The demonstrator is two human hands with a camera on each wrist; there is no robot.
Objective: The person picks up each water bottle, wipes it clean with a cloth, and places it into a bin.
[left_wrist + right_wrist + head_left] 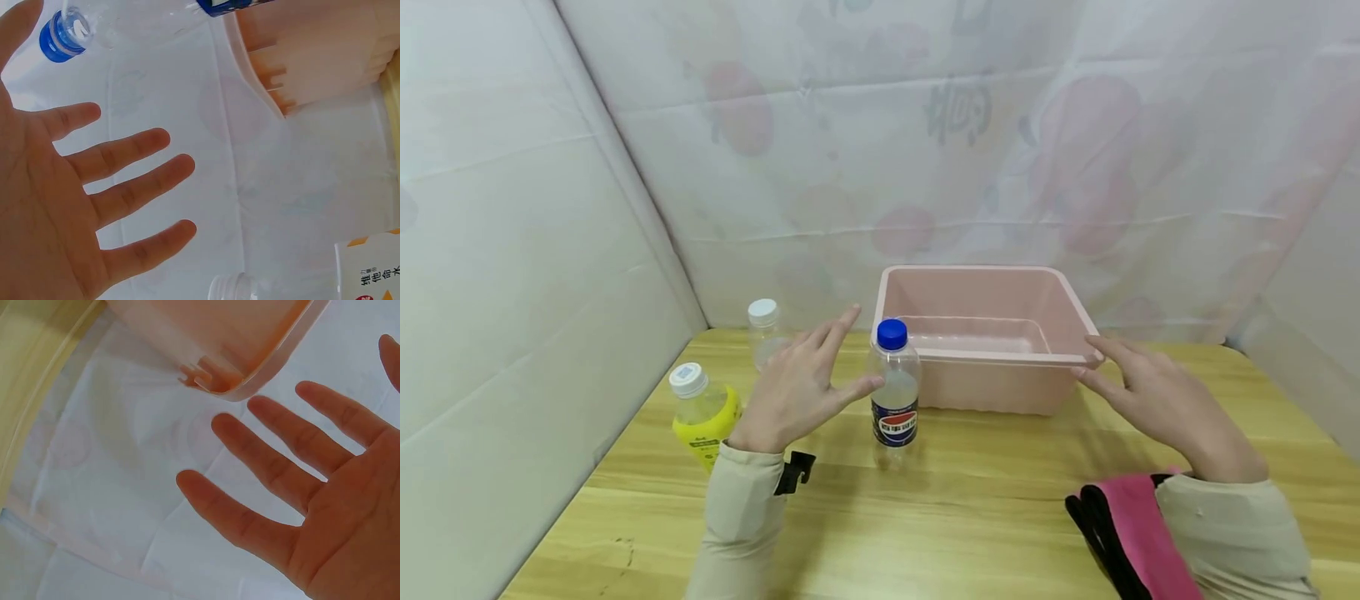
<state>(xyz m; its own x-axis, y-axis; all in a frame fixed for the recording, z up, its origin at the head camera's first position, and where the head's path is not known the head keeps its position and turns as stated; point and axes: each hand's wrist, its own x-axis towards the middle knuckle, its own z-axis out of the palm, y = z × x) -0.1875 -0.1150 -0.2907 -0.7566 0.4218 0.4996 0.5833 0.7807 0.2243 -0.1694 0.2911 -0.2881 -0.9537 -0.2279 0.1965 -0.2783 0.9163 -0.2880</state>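
Note:
A pink plastic bin [992, 383] stands at the back of the table, its inside bare. In front of its left corner is an upright clear bottle [895, 421] with a blue cap and a Pepsi-style label. My left hand [805, 379] hovers left of this bottle, fingers spread, thumb tip close to its shoulder; the left wrist view shows an empty palm [44, 206]. At the bin's front right corner is my right hand [1157, 396], fingers straight and holding nothing, fingertips right by the rim. The right wrist view also shows its fingers [269, 469] spread.
Left of my left hand stand a white-capped bottle with a yellow label [703, 425] and a clear white-capped bottle [765, 333], partly hidden by the hand. A pink and black cloth item [1138, 533] lies near my right sleeve. Printed white sheets [850, 167] wall the table.

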